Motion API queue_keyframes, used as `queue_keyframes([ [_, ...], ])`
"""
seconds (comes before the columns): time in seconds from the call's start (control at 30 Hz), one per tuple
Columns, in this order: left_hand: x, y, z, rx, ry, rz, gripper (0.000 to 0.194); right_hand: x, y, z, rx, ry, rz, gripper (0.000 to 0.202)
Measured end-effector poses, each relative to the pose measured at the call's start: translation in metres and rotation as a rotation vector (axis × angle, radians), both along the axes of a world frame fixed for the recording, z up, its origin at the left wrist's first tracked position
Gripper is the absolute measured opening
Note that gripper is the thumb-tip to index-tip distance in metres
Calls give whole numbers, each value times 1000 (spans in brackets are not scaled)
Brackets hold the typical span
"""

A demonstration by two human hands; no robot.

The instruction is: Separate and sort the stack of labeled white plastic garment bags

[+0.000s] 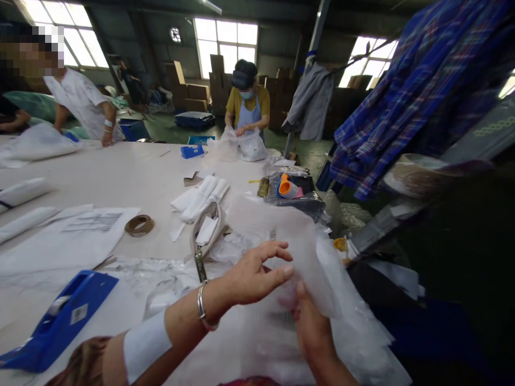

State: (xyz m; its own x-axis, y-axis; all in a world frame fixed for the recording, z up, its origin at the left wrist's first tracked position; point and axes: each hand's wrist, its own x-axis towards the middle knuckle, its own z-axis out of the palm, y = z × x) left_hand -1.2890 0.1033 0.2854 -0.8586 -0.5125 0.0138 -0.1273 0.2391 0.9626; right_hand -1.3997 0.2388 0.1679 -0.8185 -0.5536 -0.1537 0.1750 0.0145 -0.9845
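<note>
A translucent plastic bag (277, 217) with a small printed label is held up in front of me. My right hand (314, 324) pinches its near edge, thumb on top. Just left of it, my left hand (257, 273) hovers over the bag with thumb and fingers apart, nothing between them; I cannot tell whether it touches the film. More clear plastic bags (354, 321) lie stacked beneath and to the right. A beige strap or belt (219, 228) with white paper in its loop lies beyond my left hand.
A blue tape dispenser (76, 316) stands at lower left, a roll of brown tape (139, 225) beyond it. An orange tape roll (286, 186) rests on dark packages. Across the table (132, 171), a co-worker (247, 107) handles bags. A plaid shirt (406, 91) hangs at right.
</note>
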Motion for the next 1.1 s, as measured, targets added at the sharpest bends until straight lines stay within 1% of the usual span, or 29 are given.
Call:
queue_keyframes([
  [0.03, 1, -2, -10, -16, -35, 30, 31, -11, 8, -4, 7, -135, -83, 63],
  [0.07, 3, -5, -23, -27, -76, 86, 30, -22, 17, -10, 23, -283, -172, 64],
  [0.13, 6, -13, -52, -51, -160, 237, 25, -40, 38, -24, 66, -515, -310, 62],
  [0.2, 8, -20, -84, -83, -223, 382, 22, -54, 58, -40, 79, -596, -352, 57],
  [0.27, 10, -23, -112, -113, -256, 482, 21, -61, 73, -53, 45, -630, -362, 55],
  [0.33, 11, -22, -133, -115, -272, 510, 22, -65, 83, -61, 41, -654, -374, 53],
  [0.37, 11, -20, -140, -95, -277, 502, 22, -66, 85, -63, 48, -661, -378, 53],
  [0.43, 10, -14, -151, -39, -283, 465, 21, -67, 87, -66, 51, -660, -372, 52],
  [0.57, 7, 2, -164, 13, -306, 415, 19, -70, 90, -67, 60, -652, -337, 52],
  [0.67, 6, 13, -170, 65, -341, 387, 23, -71, 95, -65, 85, -660, -316, 52],
  [0.8, 4, 27, -173, 116, -406, 334, 32, -71, 104, -63, 115, -683, -319, 59],
  [0.9, 3, 35, -173, 111, -438, 330, 36, -72, 110, -64, 165, -731, -300, 57],
  [1.0, 0, 37, -168, 112, -428, 339, 34, -75, 115, -63, 230, -748, -243, 49],
  [1.07, -7, 34, -157, 129, -395, 319, 33, -78, 116, -57, 212, -742, -210, 45],
  [1.1, -11, 31, -148, 171, -374, 306, 34, -81, 115, -51, 192, -734, -205, 42],
])
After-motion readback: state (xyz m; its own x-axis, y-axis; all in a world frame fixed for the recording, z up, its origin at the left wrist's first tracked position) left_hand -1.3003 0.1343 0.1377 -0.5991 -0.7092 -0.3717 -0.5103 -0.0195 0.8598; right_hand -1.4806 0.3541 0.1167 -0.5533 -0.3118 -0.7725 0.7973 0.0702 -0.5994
